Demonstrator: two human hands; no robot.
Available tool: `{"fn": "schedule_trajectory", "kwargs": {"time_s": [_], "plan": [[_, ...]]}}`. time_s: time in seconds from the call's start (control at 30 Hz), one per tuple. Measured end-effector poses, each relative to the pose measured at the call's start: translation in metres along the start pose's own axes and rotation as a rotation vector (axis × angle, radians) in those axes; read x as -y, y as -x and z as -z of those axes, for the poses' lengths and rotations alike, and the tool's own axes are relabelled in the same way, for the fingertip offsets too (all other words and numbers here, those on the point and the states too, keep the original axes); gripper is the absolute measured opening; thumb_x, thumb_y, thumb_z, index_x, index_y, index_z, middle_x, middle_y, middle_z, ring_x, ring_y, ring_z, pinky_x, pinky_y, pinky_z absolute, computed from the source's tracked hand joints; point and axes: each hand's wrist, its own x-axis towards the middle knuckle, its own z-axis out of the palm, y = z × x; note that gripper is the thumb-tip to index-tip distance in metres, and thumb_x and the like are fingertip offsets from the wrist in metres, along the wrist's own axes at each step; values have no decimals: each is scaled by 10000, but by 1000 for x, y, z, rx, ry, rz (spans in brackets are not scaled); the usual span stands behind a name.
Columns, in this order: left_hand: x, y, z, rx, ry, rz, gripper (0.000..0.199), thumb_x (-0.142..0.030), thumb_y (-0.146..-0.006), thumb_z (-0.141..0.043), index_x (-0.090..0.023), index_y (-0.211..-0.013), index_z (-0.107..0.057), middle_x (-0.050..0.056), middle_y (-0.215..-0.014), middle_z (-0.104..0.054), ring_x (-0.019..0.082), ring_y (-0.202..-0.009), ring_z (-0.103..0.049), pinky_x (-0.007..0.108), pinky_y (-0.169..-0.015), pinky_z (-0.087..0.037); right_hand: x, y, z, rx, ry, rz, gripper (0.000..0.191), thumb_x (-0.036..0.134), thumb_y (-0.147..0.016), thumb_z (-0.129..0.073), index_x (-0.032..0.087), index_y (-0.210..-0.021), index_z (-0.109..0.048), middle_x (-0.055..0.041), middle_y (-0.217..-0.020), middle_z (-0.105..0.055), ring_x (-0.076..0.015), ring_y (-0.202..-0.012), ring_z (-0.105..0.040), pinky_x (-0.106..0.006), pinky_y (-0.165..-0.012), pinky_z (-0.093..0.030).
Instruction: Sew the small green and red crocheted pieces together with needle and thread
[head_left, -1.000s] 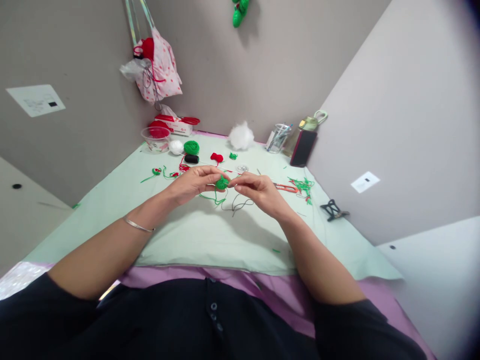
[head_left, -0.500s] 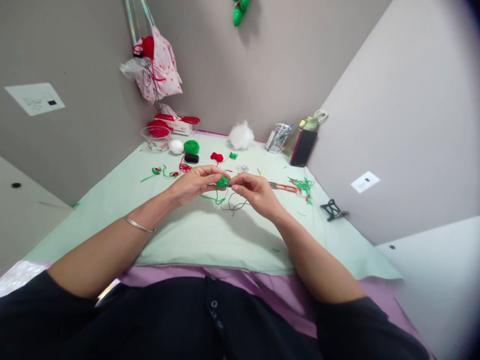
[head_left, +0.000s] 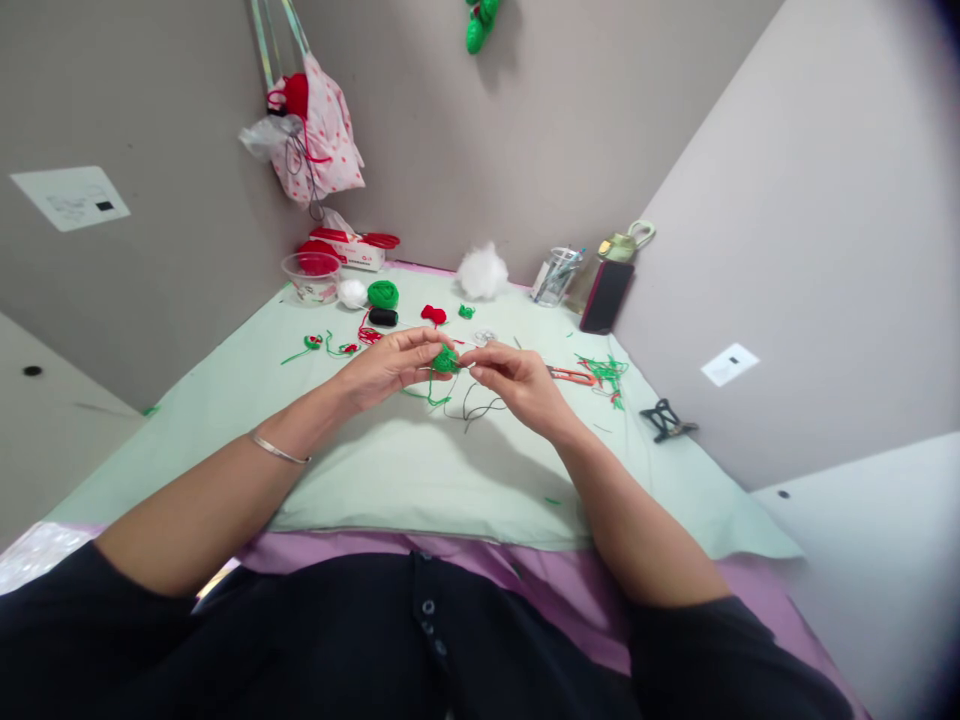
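Observation:
My left hand (head_left: pixel 397 368) grips a small green crocheted piece (head_left: pixel 445 360) between thumb and fingers. Green yarn tails (head_left: pixel 431 397) hang from it to the cloth. Close beside its right edge, the thumb and forefinger of my right hand (head_left: pixel 517 382) are pinched together; what they hold is too small to make out, perhaps a needle or thread. A thin dark thread (head_left: pixel 471 412) lies in loose curves below both hands. Orange-handled thread snips (head_left: pixel 574 376) rest just right of my right hand.
Behind my hands lie a green yarn ball (head_left: pixel 383 294), a black thread spool (head_left: pixel 383 317), a red crocheted piece (head_left: pixel 433 315) and white stuffing (head_left: pixel 482 272). Green yarn scraps (head_left: pixel 609 373) and a black claw clip (head_left: pixel 666 421) are at right. A phone (head_left: pixel 607 297) leans on a bottle.
My right hand has shifted slightly right, widening the small gap to the green piece. My left hand stays nearly in place, the piece turned a little.

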Motion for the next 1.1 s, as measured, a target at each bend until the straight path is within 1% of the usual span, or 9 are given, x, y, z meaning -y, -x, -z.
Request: {"fn": "schedule_trajectory", "kwargs": {"time_s": [0.23,0.47,0.57,0.7,0.83,0.9,0.97,1.03,1.1], "plan": [[-1,2,-9,-8,23,28,262,-372,-814,-815,-175,-945,-703,17,-915,-682,141,-897,-635,362,-955,-512,-4,0,-7,-62,-9,0,149,311,-908,-657,175,-942,-707,-33,-850,-702,-130,-714,-561,-275,-663,-444],[7,0,-10,-11,-50,58,348,-427,-774,-839,-181,-978,-701,30,-982,-680,152,-881,-645,366,-924,-506,-7,3,-16,-147,194,60,38,237,-928,-581,209,-902,-577,-17,-815,-670,-143,-718,-611,-282,-688,-484],[10,-1,-12,-48,-84,29,336,-417,-774,-838,-167,-949,-697,31,-976,-679,153,-887,-643,350,-915,-494,-6,6,-18,-153,296,149,33,224,-951,-549,219,-937,-519,-24,-840,-663,-151,-730,-637,-286,-705,-501],[11,-1,-16,-75,-117,3,332,-426,-772,-832,-160,-901,-680,21,-919,-661,155,-890,-634,329,-889,-492,-4,8,-20,-105,516,288,39,228,-989,-518,213,-1003,-551,-69,-915,-687,-182,-815,-661,-301,-744,-498],[11,-1,-19,-83,-193,-15,334,-439,-772,-822,-160,-870,-666,12,-867,-648,150,-827,-619,329,-847,-495,-3,8,-19,-105,650,254,147,233,-1004,-500,213,-916,-617,-79,-894,-688,-192,-815,-665,-297,-694,-476],[11,-1,-18,-102,-228,-43,324,-426,-776,-816,-160,-880,-663,13,-865,-647,151,-822,-616,329,-838,-495,2,8,-17,-148,532,225,133,254,-990,-536,215,-906,-633,-92,-994,-703,-186,-829,-678,-292,-676,-485],[12,-3,-15,-134,-257,-82,313,-409,-776,-815,-161,-886,-659,15,-867,-648,151,-825,-615,327,-831,-497,12,7,-10,-188,250,158,132,327,-983,-563,220,-930,-620,-92,-1075,-708,-166,-777,-685,-283,-624,-498],[12,-5,-9,-185,-266,-117,313,-405,-764,-821,-164,-871,-652,17,-857,-653,153,-818,-617,329,-823,-502,26,6,2,-197,-82,47,212,439,-974,-574,232,-930,-578,-60,-997,-718,-133,-625,-648,-265,-518,-475],[10,-8,-2,-251,-264,-144,326,-405,-736,-837,-166,-845,-644,18,-838,-658,157,-800,-623,337,-814,-510,44,6,25,-236,-313,-30,298,529,-920,-633,248,-889,-538,2,-803,-682,-102,-471,-542,-240,-414,-391]]}}
